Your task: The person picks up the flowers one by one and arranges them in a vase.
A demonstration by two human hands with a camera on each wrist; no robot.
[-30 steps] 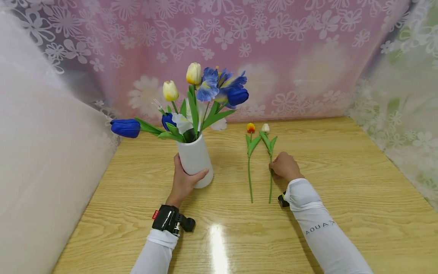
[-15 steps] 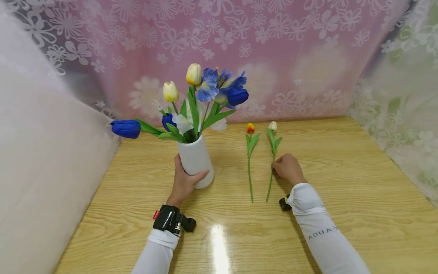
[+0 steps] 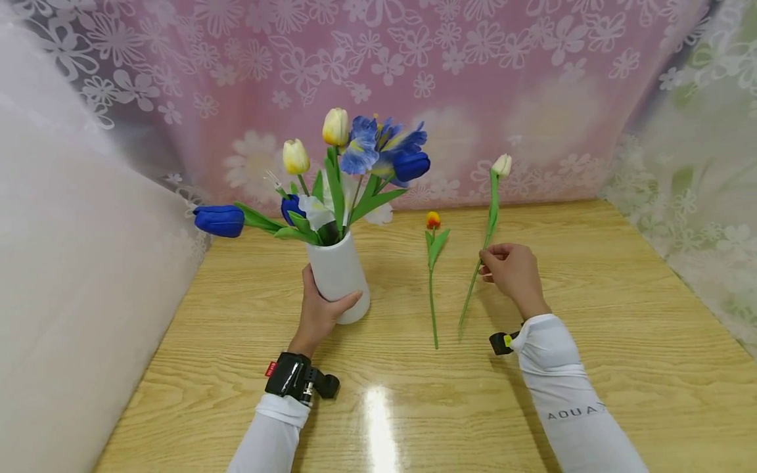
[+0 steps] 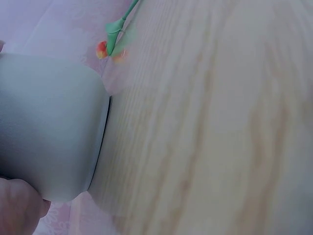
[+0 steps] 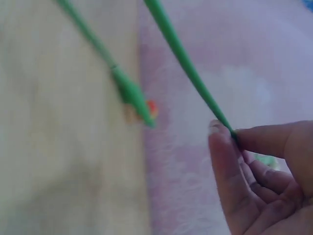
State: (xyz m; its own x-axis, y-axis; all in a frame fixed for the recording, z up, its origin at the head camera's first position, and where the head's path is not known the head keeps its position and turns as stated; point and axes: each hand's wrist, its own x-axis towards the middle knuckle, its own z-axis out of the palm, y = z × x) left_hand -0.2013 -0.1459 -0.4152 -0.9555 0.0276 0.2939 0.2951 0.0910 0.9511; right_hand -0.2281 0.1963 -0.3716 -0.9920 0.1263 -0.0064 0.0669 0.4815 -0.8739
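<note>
My left hand [image 3: 322, 312] grips the lower part of a white vase [image 3: 337, 276], thumb across its front; the left wrist view shows the vase base on the table. Blue tulips, pale yellow tulips [image 3: 336, 128], a blue iris [image 3: 384, 144] and white petals fill the vase. Between thumb and fingertips my right hand [image 3: 514, 272] pinches the green stem of a white tulip [image 3: 501, 165], its bloom raised and its stem slanting down to the left. An orange-red tulip [image 3: 434, 220] lies on the table between the vase and my right hand.
The wooden table [image 3: 390, 374] reaches back to a pink flowered curtain [image 3: 473, 98]. A pale panel [image 3: 71, 263] stands on the left and a patterned sheer cloth [image 3: 698, 197] on the right. One blue tulip [image 3: 219, 221] juts far out left from the vase.
My right hand has lifted the white tulip off the table and moved it up and right, away from the orange-red tulip. The left hand and vase have hardly moved.
</note>
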